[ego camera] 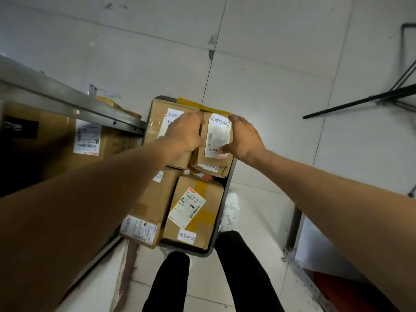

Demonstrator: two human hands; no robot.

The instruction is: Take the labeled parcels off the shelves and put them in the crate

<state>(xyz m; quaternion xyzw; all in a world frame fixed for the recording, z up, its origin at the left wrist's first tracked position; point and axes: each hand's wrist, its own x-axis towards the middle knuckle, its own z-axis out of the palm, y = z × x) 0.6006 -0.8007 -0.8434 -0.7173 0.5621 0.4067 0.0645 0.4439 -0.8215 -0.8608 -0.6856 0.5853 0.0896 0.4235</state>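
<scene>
A dark crate on the floor holds several brown cardboard parcels with white labels. Both my hands hold one small labeled parcel at the crate's far right, on top of other parcels. My left hand grips its left side, fingers curled over the edge. On the parcel's right side, my right hand grips with the thumb pressed on the label. A larger parcel lies to its left, and a taped parcel sits nearer me.
A metal shelf runs along the left, with a big labeled box beneath it. Another shelf corner is at lower right. A black stand lies on the tiled floor at upper right. My legs stand by the crate.
</scene>
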